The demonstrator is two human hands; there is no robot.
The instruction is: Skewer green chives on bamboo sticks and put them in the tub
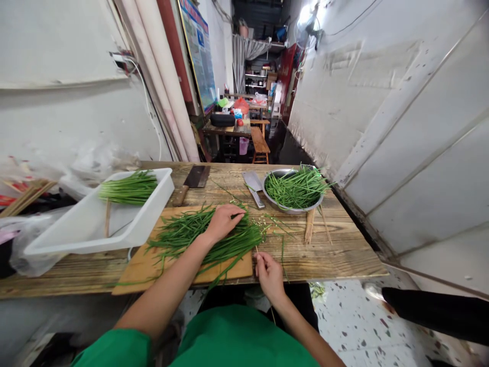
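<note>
A large heap of garlic chives (183, 232) lies on a wooden cutting board (225, 272) in front of me. My left hand (223, 221) reaches over the heap, its fingers pinched together on chives at the far right side; the exact strands are hard to make out. Beside the board's right edge, my right hand (270, 275) is closed on a thin wooden skewer (257, 249), whose tip points up at the chives' cut ends. Small pale trimmings (263, 223) are scattered on the table by those ends.
A white tray (133, 238) with a chive bundle and a stick stands left. A dark cleaver (196, 177) and a metal cleaver (252, 182) lie behind the board. Right are a steel bowl (294, 210) of chives and bundled skewers (309, 227).
</note>
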